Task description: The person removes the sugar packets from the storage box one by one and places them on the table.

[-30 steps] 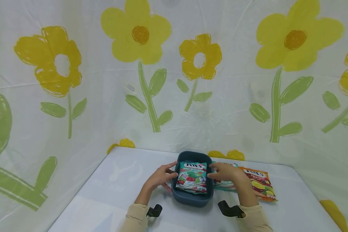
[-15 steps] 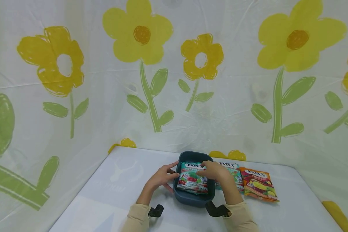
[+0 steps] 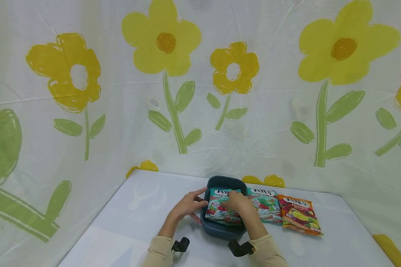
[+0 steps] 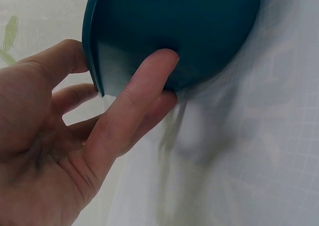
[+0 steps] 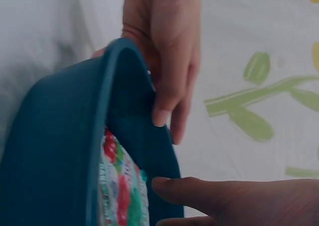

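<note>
A dark blue-green plastic container (image 3: 222, 232) stands on the table with a teal candy bag (image 3: 217, 213) marked FOX'S Mint Blossom inside it. On its left side, my left hand (image 3: 187, 205) holds the rim, with the thumb on the outer wall in the left wrist view. My right hand (image 3: 238, 203) reaches over the right rim, fingers extended onto the bag's top and covering part of its print. In the right wrist view the extended digits lie beside the bag (image 5: 122, 186); whether they press it is hard to tell.
Right of the container lies a second teal Mint Blossom bag (image 3: 265, 205), partly behind my right arm. Beside that is an orange FOX'S Fruits bag (image 3: 299, 214). A cloth wall (image 3: 254, 148) with printed flowers rises behind the white table (image 3: 120, 226).
My right hand has moved left from the container's right rim onto the bag inside, uncovering more of the bags to the right. The left hand stays at the container's left side.
</note>
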`<action>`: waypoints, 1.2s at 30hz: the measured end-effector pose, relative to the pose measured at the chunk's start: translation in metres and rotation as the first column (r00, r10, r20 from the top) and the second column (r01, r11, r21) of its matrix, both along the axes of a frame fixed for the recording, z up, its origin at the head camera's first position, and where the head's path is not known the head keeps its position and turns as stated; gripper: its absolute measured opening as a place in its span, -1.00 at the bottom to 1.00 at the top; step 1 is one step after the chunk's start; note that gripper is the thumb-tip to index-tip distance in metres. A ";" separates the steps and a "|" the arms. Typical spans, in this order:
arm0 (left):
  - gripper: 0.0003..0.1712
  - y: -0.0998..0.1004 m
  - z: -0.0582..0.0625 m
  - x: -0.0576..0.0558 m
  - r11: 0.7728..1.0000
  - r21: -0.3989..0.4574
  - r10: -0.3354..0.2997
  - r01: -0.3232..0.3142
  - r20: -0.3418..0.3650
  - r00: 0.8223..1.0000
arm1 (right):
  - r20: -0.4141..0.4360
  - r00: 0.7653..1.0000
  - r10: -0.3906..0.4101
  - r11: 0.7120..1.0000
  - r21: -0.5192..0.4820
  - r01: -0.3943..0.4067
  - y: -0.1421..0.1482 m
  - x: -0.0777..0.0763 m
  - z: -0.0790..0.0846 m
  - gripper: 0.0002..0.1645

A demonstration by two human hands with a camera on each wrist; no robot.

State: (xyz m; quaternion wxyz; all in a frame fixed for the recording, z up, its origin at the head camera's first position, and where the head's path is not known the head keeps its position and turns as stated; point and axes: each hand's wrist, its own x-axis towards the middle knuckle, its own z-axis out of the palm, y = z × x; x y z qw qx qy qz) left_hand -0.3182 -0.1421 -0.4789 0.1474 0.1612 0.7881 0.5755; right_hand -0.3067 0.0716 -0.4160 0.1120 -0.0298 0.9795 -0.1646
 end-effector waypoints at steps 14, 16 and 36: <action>-0.26 0.000 -0.003 -0.001 1.000 -0.006 0.014 -0.014 0.005 1.000 | -0.100 0.980 -0.170 0.985 -0.027 0.168 -0.018 -0.003 -0.036 -0.17; -0.25 0.000 -0.004 -0.001 1.000 -0.006 0.015 -0.015 0.005 1.000 | -0.121 0.976 -0.184 0.983 -0.008 0.184 -0.021 -0.003 -0.039 -0.14; -0.27 0.001 -0.004 -0.002 1.000 -0.001 0.016 -0.016 0.012 1.000 | -0.235 0.961 -0.144 0.990 -0.031 0.141 -0.008 -0.006 -0.033 -0.01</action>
